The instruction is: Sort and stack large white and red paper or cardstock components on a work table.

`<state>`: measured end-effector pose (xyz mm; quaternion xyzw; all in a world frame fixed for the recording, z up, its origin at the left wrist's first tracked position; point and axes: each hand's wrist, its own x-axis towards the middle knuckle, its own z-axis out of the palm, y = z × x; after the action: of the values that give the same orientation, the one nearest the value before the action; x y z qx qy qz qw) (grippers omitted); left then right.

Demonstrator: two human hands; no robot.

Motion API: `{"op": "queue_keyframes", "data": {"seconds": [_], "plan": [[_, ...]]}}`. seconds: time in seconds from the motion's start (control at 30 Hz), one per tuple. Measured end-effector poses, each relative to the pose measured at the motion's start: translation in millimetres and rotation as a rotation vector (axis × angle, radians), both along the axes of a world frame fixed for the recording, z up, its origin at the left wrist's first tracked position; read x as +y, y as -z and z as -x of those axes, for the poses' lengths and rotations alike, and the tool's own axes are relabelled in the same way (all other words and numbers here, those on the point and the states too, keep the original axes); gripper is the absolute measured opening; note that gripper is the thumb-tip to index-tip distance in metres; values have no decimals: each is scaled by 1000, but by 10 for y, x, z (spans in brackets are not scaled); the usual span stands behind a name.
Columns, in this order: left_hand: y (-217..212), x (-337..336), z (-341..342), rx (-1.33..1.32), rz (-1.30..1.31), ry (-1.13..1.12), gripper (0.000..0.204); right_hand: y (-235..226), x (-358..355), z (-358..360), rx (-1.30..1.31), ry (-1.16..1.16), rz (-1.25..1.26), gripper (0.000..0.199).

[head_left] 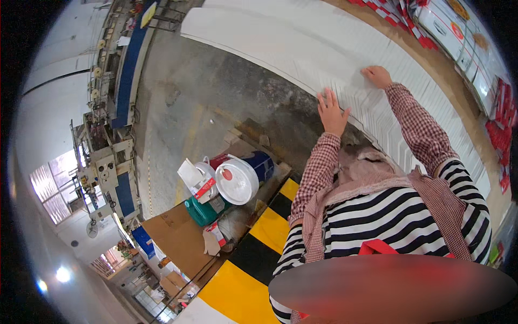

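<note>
We have both hands down on the long fanned row of flat white cardboard sheets (345, 59), which runs in an arc across the top of the view, lying on a brown board surface (431, 59) at its far side. Our left hand (332, 112) lies flat with fingers spread on the near edge of the row, gripping nothing. Our right hand (376, 76), a little further in and apart from the left, rests on top of the sheets with its fingers curled under; we cannot tell whether it pinches a sheet or only presses. Both arms are in red-and-white checked sleeves.

We judge the step in hand to be squaring or steadying the overlapped sheets at this spot, before any are separated or lifted. The next move, as we read it, calls for the fingertips to find one sheet edge among many tightly lapped ones, and for even pressure from both hands so the neighbours do not slide out of the fan.

Below and to our left, well apart from the hands, stands a white plastic bucket with a lid (237, 181), a teal plastic jug (200, 211) just beside it, and a sheet of brown cardboard (178, 237) on the grey concrete floor (183, 102). A yellow-and-black striped block (259, 254) lies near our body.
</note>
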<state>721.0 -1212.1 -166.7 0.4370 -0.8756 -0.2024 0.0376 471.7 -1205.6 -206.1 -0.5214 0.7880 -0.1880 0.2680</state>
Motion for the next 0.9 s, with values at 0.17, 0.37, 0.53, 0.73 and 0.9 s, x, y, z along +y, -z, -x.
{"op": "queue_keyframes", "data": {"seconds": [0.17, 0.37, 0.53, 0.73, 0.9], "plan": [[65, 32, 37, 163, -30, -59, 72, -52, 82, -7, -3, 54, 54, 43], [379, 319, 151, 883, -784, -1205, 75, -49, 290, -86, -239, 357, 350, 25], [57, 584, 579, 1061, -1212, -1462, 83, -49, 463, -244, 84, 177, 390, 33], [360, 555, 534, 1123, -1266, -1304, 96, -122, 395, -83, -40, 38, 320, 36], [233, 538, 377, 1153, -1320, -1285, 96, -116, 237, -2, -218, 262, 365, 41]]}}
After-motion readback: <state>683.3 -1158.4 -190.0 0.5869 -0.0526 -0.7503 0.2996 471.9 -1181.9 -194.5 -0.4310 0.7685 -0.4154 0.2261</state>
